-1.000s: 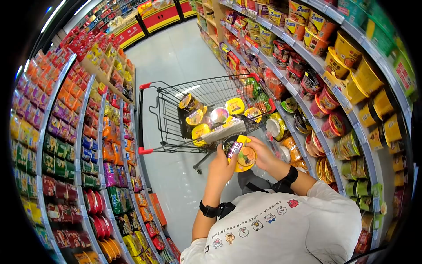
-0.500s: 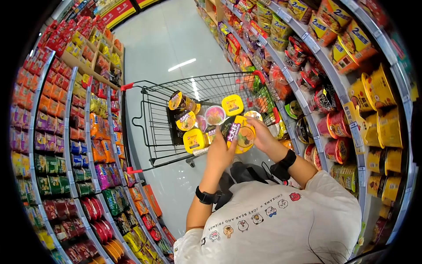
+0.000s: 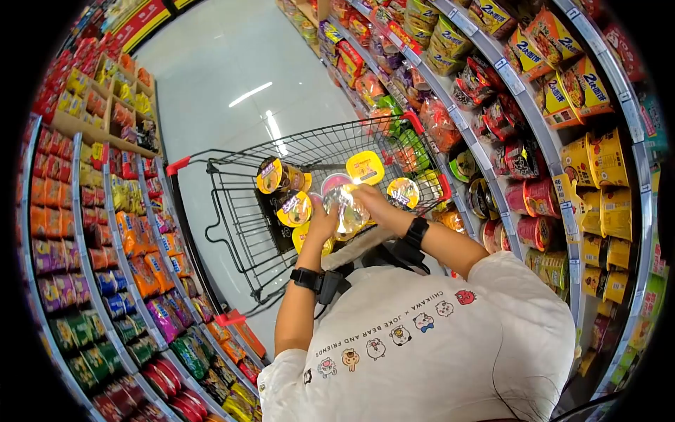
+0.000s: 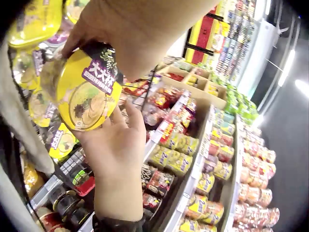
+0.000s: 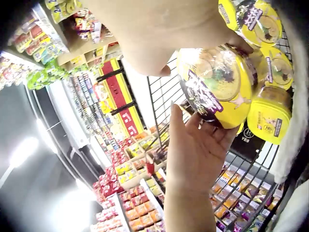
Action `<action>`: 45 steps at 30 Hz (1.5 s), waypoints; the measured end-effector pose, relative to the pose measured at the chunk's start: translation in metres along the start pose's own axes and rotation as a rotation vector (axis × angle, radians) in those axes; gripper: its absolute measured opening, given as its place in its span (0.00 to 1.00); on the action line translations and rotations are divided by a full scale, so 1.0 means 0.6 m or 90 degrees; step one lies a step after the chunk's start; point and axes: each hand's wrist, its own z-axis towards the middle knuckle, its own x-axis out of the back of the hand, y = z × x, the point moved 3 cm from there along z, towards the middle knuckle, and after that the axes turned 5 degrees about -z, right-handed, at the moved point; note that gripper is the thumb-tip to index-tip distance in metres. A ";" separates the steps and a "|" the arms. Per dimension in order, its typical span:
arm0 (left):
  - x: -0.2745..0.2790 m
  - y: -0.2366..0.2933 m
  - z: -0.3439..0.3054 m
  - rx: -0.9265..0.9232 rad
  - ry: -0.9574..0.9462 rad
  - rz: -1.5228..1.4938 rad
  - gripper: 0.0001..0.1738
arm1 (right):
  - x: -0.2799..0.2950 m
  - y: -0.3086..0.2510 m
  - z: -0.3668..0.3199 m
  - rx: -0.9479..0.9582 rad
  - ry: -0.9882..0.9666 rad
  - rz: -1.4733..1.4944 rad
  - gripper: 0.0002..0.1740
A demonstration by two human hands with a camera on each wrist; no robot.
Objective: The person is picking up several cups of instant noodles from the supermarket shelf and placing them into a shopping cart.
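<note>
Both hands hold one large noodle cup [image 3: 349, 212] over the near side of a wire shopping cart [image 3: 242, 204]. Its lid, yellow and black with a noodle picture, shows plainly in the left wrist view [image 4: 87, 99]; glare washes it out in the head view. My left hand [image 3: 323, 228] grips the cup's left side. On the opposite side, the fingers of my right hand [image 3: 383, 213] curl round it. Inside the cart, a yellow square tub [image 3: 365, 167], a pink-rimmed bowl [image 3: 336, 182] and several yellow-lidded noodle cups surround the held one.
Shelves of noodle cups and bowls [image 3: 531, 197] run close along the right. On the left stand shelves of bagged noodles [image 3: 151, 271]. The tiled aisle floor [image 3: 204, 84] stretches ahead beyond the cart, whose red corners [image 3: 230, 318] stick out at the left.
The hands have moved forward and left with the noodle cup, farther over the cart, and its lid now catches glare. The head view has shifted, bringing the cart nearer the body.
</note>
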 end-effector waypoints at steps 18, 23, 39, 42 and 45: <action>0.015 -0.137 0.041 0.520 -0.390 -0.433 0.40 | 0.008 0.143 0.067 -0.245 0.001 -0.005 0.13; 0.047 -0.159 0.089 0.529 -0.251 -0.367 0.34 | 0.025 0.182 0.124 0.020 0.038 -0.409 0.21; -0.041 0.149 0.109 -0.120 0.056 -0.267 0.15 | 0.032 0.033 -0.050 0.235 0.281 -0.439 0.25; -0.123 0.251 0.054 -0.169 -0.055 -0.281 0.17 | 0.112 0.020 -0.134 0.297 0.393 -0.439 0.25; -0.232 0.313 0.000 -0.265 -0.172 -0.258 0.17 | 0.207 0.028 -0.251 0.285 0.527 -0.353 0.25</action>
